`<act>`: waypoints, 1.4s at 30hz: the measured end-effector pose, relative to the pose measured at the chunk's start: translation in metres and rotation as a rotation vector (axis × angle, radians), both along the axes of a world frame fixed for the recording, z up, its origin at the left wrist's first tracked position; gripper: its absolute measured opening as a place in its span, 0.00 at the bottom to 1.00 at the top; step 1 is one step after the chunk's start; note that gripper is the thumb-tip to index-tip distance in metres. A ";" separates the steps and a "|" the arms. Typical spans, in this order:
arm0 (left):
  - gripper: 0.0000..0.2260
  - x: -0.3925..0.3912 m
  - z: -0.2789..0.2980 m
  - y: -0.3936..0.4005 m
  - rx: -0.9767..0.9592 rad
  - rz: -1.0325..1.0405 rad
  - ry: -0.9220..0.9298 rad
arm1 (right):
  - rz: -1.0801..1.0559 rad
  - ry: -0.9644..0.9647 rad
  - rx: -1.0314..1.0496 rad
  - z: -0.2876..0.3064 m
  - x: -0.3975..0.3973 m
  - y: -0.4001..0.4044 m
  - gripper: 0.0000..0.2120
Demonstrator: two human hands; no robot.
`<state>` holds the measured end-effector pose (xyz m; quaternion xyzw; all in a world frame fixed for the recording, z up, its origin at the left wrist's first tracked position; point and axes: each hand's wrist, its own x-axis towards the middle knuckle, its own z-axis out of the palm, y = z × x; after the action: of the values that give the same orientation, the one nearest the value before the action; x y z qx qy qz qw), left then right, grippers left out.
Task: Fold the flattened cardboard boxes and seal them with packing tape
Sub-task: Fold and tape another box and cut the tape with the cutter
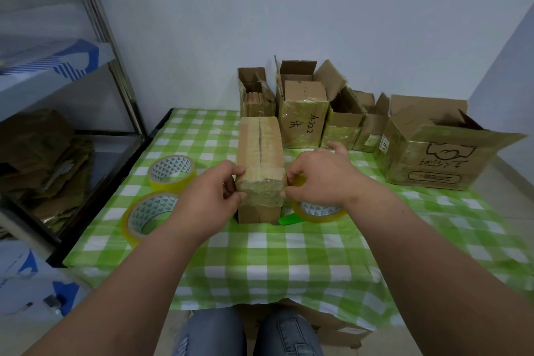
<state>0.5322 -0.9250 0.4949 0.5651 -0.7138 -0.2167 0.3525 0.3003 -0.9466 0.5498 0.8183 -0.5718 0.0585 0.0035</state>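
— Grip first: what is each hand doing?

— Left hand (215, 192) is curled at the near left corner of the cardboard box (260, 165), thumb on the top edge and fingers bent against the left side where the tape band wraps round. Right hand (320, 175) is at the near right corner, its thumb and fingers pinching at the end of that same tape band, with a yellowish bit of tape showing just behind the fingertips.

— So where does the box sit relative to the two grips?

— Directly between them. It lies lengthwise on the surface (289, 254), which is covered in a green and white checked cloth, its long axis running away from the person. The top flaps meet in a seam down the middle. The hands clamp only the near end; the far end is free.

— And the tape?

— Three rolls. One tape roll (318, 209) lies just under the right wrist, touching or nearly touching the box's right side, with a green cutter (289, 219) poking out beside it. Two more rolls (171, 172) lie left of the box, one behind the other, the nearer partly hidden by the left forearm.

— Anything else on there?

— A row of open boxes (303, 115) along the far edge by the wall, several wrapped in yellowed tape, and a larger printed box (427, 153) at the right. A metal shelf (57, 130) stands to the left holding flattened cardboard.
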 end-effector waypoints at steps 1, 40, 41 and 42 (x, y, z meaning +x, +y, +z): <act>0.17 -0.001 0.000 0.000 -0.005 0.012 -0.014 | -0.002 0.008 -0.005 -0.001 0.001 0.000 0.16; 0.14 -0.014 -0.006 -0.004 -0.104 0.150 -0.078 | -0.076 0.065 -0.062 -0.006 0.013 0.010 0.25; 0.14 -0.016 -0.005 -0.004 -0.100 0.161 -0.081 | -0.090 0.072 -0.069 -0.007 0.014 0.012 0.25; 0.14 -0.017 -0.005 -0.004 -0.098 0.163 -0.086 | -0.099 0.080 -0.079 -0.008 0.016 0.012 0.23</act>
<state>0.5151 -0.9293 0.4902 0.6122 -0.6896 -0.1278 0.3652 0.3160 -0.9341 0.5421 0.7899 -0.6082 0.0479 0.0616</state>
